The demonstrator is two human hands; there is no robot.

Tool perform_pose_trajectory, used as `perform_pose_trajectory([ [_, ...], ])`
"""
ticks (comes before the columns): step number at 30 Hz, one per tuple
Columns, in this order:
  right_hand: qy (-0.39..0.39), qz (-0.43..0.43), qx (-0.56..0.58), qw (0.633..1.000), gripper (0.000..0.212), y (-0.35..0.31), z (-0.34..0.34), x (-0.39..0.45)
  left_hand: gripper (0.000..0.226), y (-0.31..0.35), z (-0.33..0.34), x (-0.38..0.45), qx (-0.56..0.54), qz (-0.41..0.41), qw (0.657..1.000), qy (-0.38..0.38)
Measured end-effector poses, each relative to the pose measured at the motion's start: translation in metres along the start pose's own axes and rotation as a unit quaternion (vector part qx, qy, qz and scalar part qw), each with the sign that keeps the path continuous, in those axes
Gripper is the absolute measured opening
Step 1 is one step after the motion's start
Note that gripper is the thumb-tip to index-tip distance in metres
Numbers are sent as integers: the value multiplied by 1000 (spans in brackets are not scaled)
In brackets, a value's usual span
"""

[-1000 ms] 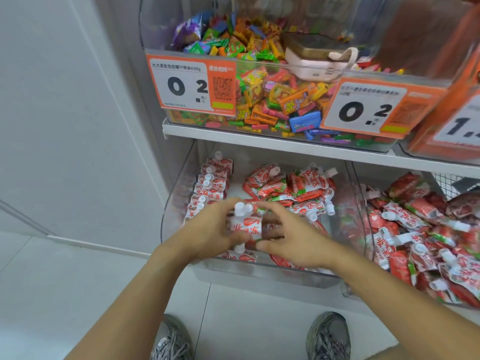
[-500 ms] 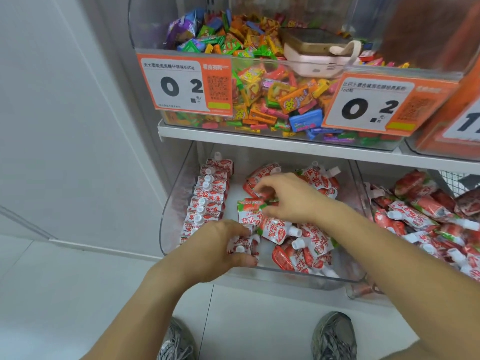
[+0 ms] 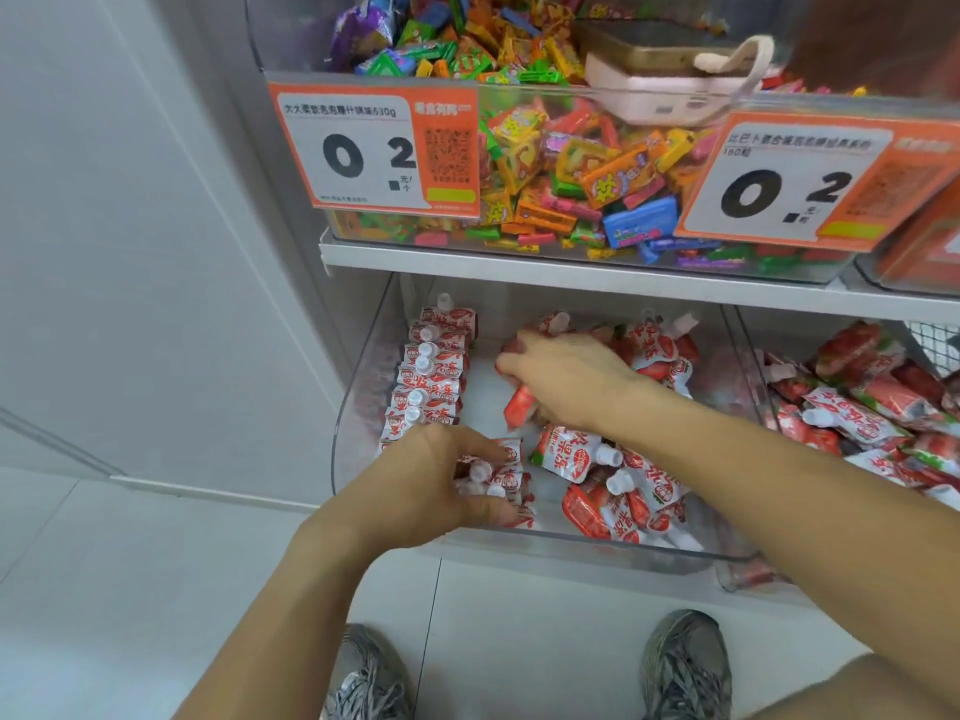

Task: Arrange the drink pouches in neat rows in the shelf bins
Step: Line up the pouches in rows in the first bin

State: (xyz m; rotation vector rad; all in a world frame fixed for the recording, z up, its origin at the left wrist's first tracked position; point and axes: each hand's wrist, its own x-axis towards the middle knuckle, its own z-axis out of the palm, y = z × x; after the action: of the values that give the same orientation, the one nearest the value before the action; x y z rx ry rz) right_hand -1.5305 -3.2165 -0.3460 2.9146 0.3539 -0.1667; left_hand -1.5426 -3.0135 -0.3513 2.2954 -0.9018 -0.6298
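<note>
Sorting: your left hand (image 3: pixel 441 485) grips pouches (image 3: pixel 498 480) at the bin (image 3: pixel 358 407) front
Right hand (image 3: pixel 566 376): grips a loose pouch (image 3: pixel 518 405)
Done: one row (image 3: pixel 431 376)
Left: heap (image 3: pixel 623 491)

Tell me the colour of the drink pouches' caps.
White, on the drink pouches; clearest in the head view, along the neat left row.
</note>
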Motion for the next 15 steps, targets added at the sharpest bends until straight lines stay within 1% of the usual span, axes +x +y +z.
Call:
perform_pose_trajectory([
  [2,81,25,-21,996,34,4,-1,-14,65,2,2,1,15,-5,1000,5],
  [4,137,58,11,989,34,6,-2,-25,66,6,6,0,24,-2,1000,19],
  [5,146,81,29,986,38,6,-1,-28,66,7,7,-1,22,4,999,29],
  [7,145,126,52,980,52,4,5,-25,65,10,7,-6,22,17,998,50],
  [8,142,143,81,976,56,1,10,-22,64,11,6,-9,23,21,998,59],
  [9,136,148,129,971,56,-2,15,-20,64,11,6,-11,19,22,997,66],
  [10,113,137,174,969,52,-4,20,-18,63,11,7,-15,13,21,997,72],
  [11,76,108,206,970,47,-5,24,-17,62,11,7,-17,9,20,997,79],
  [13,-26,52,245,968,41,-3,24,-15,57,10,7,-22,7,19,995,100],
  [14,-61,37,263,962,46,-2,21,-14,54,10,7,-23,9,16,994,110],
  [15,-72,30,286,955,52,-2,18,-12,53,10,8,-24,15,11,992,121],
])
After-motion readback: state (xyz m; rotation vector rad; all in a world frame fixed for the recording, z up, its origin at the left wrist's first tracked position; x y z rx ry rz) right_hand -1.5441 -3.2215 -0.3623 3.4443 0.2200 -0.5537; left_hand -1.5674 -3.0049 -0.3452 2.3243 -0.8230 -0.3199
